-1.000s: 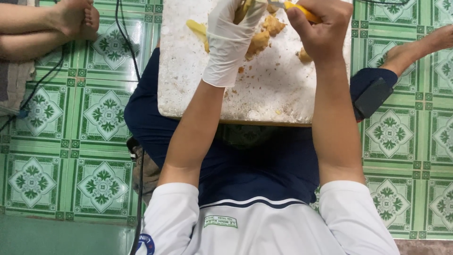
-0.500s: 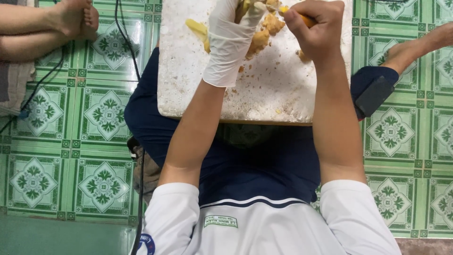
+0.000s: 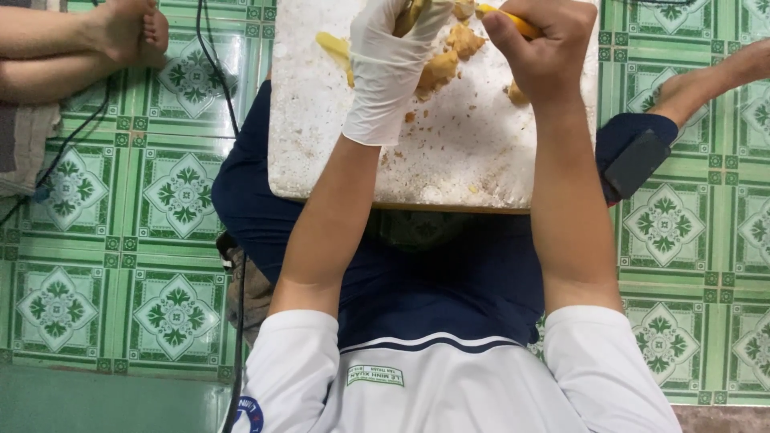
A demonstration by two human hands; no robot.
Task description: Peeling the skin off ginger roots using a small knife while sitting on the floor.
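While my gloved left hand (image 3: 393, 64) pinches a yellow root piece (image 3: 439, 70) on the white board (image 3: 449, 160), my right hand (image 3: 545, 48) is closed around a yellow-handled tool (image 3: 507, 19).

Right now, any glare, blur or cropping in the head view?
Head view: even, soft light, faint shadows; a pale glare patch on the green tiled floor; the gloved left hand and bare right hand are sharp but cropped by the top edge, as is the white cutting board.

2 hands (image 3: 473, 56), 1 board (image 3: 449, 160)
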